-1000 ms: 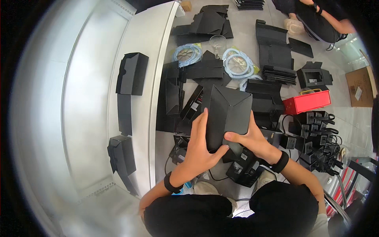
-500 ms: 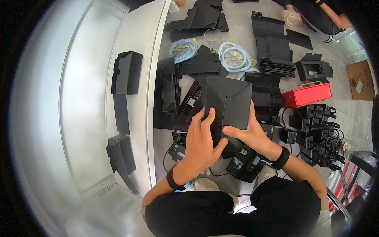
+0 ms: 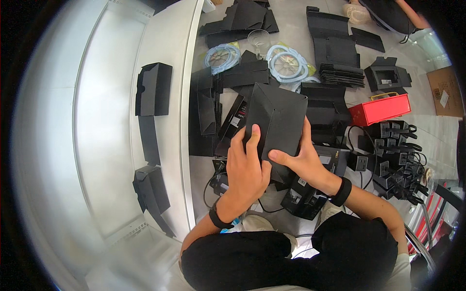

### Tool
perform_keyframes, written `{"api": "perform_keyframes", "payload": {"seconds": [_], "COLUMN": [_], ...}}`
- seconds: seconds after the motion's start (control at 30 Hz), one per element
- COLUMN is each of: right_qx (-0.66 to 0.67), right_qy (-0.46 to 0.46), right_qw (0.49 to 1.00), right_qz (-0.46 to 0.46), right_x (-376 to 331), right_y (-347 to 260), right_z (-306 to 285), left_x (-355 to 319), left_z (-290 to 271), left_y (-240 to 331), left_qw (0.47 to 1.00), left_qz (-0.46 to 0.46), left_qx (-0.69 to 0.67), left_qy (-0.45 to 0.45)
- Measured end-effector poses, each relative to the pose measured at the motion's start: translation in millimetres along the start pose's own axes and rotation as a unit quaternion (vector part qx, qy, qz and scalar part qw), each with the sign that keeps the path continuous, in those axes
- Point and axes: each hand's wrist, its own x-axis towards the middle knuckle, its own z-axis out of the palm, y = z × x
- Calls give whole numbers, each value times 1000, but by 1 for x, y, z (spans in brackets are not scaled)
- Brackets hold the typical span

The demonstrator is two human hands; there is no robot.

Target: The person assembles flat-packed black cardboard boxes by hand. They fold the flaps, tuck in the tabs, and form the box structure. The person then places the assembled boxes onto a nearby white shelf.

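Observation:
Between my hands is a folded black cardboard box [image 3: 276,121], held up over the floor and slightly tilted. My left hand [image 3: 247,165] grips its left side, fingers against the lower left face. On the other side my right hand [image 3: 306,162] wraps the right edge, with the thumb pressed on the near face. Below the right hand lies an opened black package [image 3: 306,196]. Behind the held box, flattened black cardboard [image 3: 325,106] lies on the floor. The fingers behind the box are partly hidden.
Two black boxes [image 3: 158,89] with open flaps rest on a white shelf [image 3: 170,43] at left. Coiled pale blue tubing [image 3: 289,65] lies ahead. At right stand a red box [image 3: 381,110], black power adapters [image 3: 393,155] and a brown carton [image 3: 445,92]. Another person's arm [image 3: 412,14] shows far right.
The held box has turned and tilted a little and shifted slightly left, both hands staying on it. The whole view has shifted slightly.

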Motion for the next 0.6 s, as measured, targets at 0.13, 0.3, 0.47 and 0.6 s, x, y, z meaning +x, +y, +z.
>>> {"api": "perform_keyframes", "payload": {"seconds": [0.13,0.3,0.47,0.6], "right_qx": [-23,-37,-13,6], "right_qy": [11,34,26,13], "right_qw": [1000,999,999,999], "right_qz": [-13,5,37,46], "right_x": [0,2,6,8], "right_y": [3,7,7,2], "right_z": [-4,-6,-9,-10], "left_x": [1,5,6,6], "left_z": [-2,-5,-7,-7], "left_y": [1,3,6,7], "left_qw": [999,1000,999,999], "left_qz": [-14,-13,-26,-27], "left_qx": [2,-4,11,35], "left_qy": [-29,-19,-25,-29]}}
